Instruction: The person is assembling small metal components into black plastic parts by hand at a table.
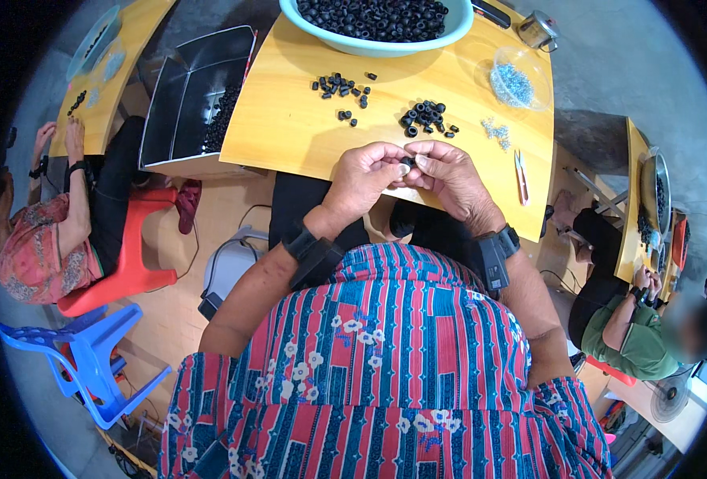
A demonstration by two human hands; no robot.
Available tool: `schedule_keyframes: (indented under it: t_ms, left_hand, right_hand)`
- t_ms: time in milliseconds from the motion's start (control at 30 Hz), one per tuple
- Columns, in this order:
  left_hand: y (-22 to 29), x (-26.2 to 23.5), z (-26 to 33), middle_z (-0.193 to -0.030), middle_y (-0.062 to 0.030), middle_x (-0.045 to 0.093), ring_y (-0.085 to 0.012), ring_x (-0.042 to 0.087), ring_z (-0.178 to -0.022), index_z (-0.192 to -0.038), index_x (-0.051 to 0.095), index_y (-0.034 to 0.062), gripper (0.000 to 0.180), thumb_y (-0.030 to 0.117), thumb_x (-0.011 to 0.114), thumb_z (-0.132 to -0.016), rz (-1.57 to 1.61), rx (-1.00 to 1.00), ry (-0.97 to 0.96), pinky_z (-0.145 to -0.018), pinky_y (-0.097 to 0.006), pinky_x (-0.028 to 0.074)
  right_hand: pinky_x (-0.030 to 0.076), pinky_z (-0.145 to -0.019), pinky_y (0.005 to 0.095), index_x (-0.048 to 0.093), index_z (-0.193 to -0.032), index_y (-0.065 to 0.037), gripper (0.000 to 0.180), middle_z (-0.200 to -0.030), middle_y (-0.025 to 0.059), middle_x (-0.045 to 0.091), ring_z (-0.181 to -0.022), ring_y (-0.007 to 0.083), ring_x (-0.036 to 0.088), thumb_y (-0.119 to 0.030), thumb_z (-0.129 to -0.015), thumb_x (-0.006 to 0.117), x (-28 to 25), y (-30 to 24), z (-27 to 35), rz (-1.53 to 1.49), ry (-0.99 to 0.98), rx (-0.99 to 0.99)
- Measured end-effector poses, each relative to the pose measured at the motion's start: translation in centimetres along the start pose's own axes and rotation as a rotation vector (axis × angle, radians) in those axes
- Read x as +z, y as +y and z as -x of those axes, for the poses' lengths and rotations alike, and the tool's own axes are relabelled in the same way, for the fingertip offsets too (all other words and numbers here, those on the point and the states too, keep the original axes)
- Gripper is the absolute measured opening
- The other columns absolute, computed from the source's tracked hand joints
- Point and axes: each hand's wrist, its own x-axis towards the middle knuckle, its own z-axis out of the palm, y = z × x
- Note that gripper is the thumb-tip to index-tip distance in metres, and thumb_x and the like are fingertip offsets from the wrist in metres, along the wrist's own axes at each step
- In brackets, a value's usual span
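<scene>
Just beyond the table's front edge, my two hands meet and pinch one small black plastic part [408, 161] between thumbs and fingertips. My left hand [360, 180] grips it from the left side, and my right hand [454, 182] grips it from the right; the fingers cover much of it. Past my fingertips lies a heap of black knob-like parts [423, 116]. Farther left, short black cylinders [339, 85] are scattered on the wood. A little pile of tiny clear pieces [495, 132] sits to the right, with a pair of thread snips [522, 177] lying nearer me.
A pale green basin [373, 46] full of black parts stands at the back. Right of it are a clear tub [542, 94] of tiny pieces and a metal mug [538, 32]. An open box [170, 120] adjoins the table's left. Two people work at side tables.
</scene>
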Motion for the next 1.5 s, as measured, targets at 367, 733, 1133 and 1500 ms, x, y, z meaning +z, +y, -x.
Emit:
schedule_keyframes:
  t_ms: [367, 733, 1133, 1500]
  left_hand:
    - [0.2, 0.2, 0.0, -0.102, -0.0063, 0.052, -0.0161, 0.061, -0.092, -0.102, 0.061, -0.0057, 0.018, -0.001, 0.061, -0.085, -0.052, 0.118, 0.031, -0.078, -0.026, 0.055]
    - [0.6, 0.3, 0.3, -0.098, -0.0058, 0.057, -0.0138, 0.062, -0.089, -0.105, 0.061, -0.0037, 0.019, 0.0, 0.061, -0.086, 0.07, 0.042, -0.028, -0.073, -0.024, 0.054]
    - [0.1, 0.4, 0.1, -0.097, -0.0057, 0.057, -0.0135, 0.062, -0.087, -0.104, 0.061, -0.0035, 0.02, -0.001, 0.062, -0.085, -0.019, 0.109, -0.013, -0.074, -0.025, 0.055]
    - [-0.1, 0.1, -0.3, -0.085, -0.0011, 0.053, -0.0057, 0.054, -0.073, -0.109, 0.064, 0.0003, 0.029, 0.002, 0.067, -0.08, -0.18, 0.149, -0.024, -0.067, -0.02, 0.052]
  right_hand:
    - [0.056, -0.07, 0.0262, 0.061, -0.104, 0.002, 0.028, -0.084, 0.0073, 0.064, -0.072, 0.012, 0.063, -0.022, -0.091, 0.058, -0.8, -0.7, 0.2, 0.054, -0.124, 0.141]
    - [0.048, -0.065, 0.0263, 0.055, -0.09, 0.0, 0.023, -0.073, 0.0008, 0.049, -0.065, 0.0101, 0.049, -0.021, -0.096, 0.047, -0.3, -0.7, 0.4, 0.188, -0.186, 0.07]
    - [0.048, -0.062, 0.0235, 0.055, -0.089, 0.0, 0.018, -0.074, 0.0011, 0.051, -0.063, 0.008, 0.049, -0.014, -0.095, 0.045, 0.3, -0.8, 0.5, 0.244, -0.101, 0.101]
    - [0.051, -0.07, 0.0266, 0.056, -0.098, -0.001, 0.019, -0.083, 0.0024, 0.055, -0.075, 0.0124, 0.057, -0.018, -0.096, 0.048, -1.2, 0.1, 0.4, -0.022, -0.103, 0.192]
